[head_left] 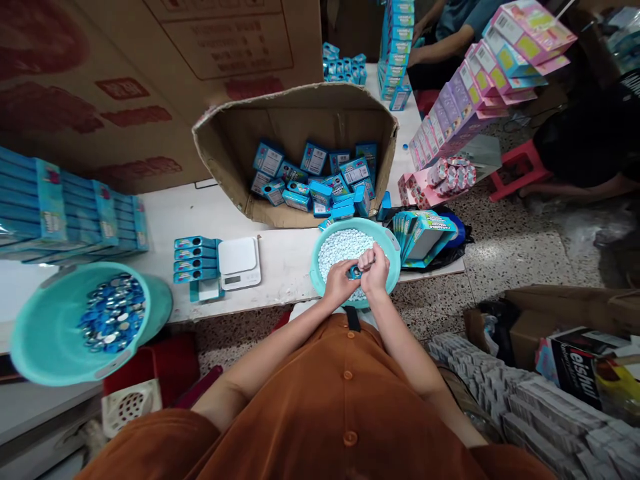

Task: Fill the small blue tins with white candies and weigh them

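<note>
Over a teal basin (315, 270) of small white pellets, my two hands meet. My left hand (341, 281) has its fingers wrapped round a small blue container (355, 272) with a dark round opening. Right beside it, my right hand (375, 268) is closed in a fist above the container; what it holds, if anything, is hidden. Behind the basin, a cut-open cardboard box (225, 160) lies with several small blue boxes (315, 159) inside.
On the white table (285, 267) are a scale (239, 261) and blue boxes (195, 259). A teal bucket (45, 333) of blue and silver pieces stands left. Pink and purple boxes (450, 110) are stacked right. Another person's arm (443, 45) shows at the back.
</note>
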`<state>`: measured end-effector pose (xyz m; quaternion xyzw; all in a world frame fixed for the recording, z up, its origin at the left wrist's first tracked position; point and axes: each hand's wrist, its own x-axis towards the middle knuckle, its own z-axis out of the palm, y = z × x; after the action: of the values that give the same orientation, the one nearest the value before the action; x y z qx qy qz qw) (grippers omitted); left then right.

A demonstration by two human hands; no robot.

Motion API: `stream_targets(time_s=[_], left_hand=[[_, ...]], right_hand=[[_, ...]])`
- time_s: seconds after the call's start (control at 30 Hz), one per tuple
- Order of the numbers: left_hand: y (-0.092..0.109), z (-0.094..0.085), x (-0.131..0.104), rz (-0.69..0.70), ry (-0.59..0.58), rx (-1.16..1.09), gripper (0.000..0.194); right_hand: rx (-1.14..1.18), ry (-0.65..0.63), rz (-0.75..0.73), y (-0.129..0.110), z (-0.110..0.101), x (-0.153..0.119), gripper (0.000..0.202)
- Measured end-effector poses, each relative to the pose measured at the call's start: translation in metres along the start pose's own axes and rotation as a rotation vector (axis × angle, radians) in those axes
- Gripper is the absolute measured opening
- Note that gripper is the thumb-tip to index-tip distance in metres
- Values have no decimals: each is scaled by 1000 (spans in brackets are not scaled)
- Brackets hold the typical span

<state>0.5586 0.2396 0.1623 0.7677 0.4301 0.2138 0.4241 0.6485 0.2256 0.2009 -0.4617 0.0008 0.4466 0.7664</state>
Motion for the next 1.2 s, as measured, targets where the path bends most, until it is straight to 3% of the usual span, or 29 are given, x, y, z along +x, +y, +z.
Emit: stream_targets(time_s=[0.17, 0.3, 0.43, 0.63, 0.8, 0.97, 1.07, 1.2], left_hand=[[-8, -14, -6, -108, 83, -127, 37], [-26, -53, -18, -83, 281, -102, 38], [-70, -100, -18, -129, 457, 116, 36], [-153, -142, 10, -238, 368, 272, 33], [-193, -167, 38, -255, 242, 340, 32], [-204, -194, 55, -254, 137, 398, 32], [-196, -206, 65, -134, 59, 468, 44], [-183, -214, 101, 24, 129, 542, 57]], right_hand=[[68, 91, 52, -8, -13, 8, 42], [20, 203, 63, -8, -38, 17, 39], [-140, 338, 140, 10, -61, 21, 31], [-369, 310, 240, 52, -70, 13, 28], [-622, 282, 307, 85, -79, 8, 38], [-1081, 175, 107, 107, -106, 12, 40], [-1279, 112, -37, 115, -120, 17, 43], [-1396, 68, -240, 121, -129, 27, 42]])
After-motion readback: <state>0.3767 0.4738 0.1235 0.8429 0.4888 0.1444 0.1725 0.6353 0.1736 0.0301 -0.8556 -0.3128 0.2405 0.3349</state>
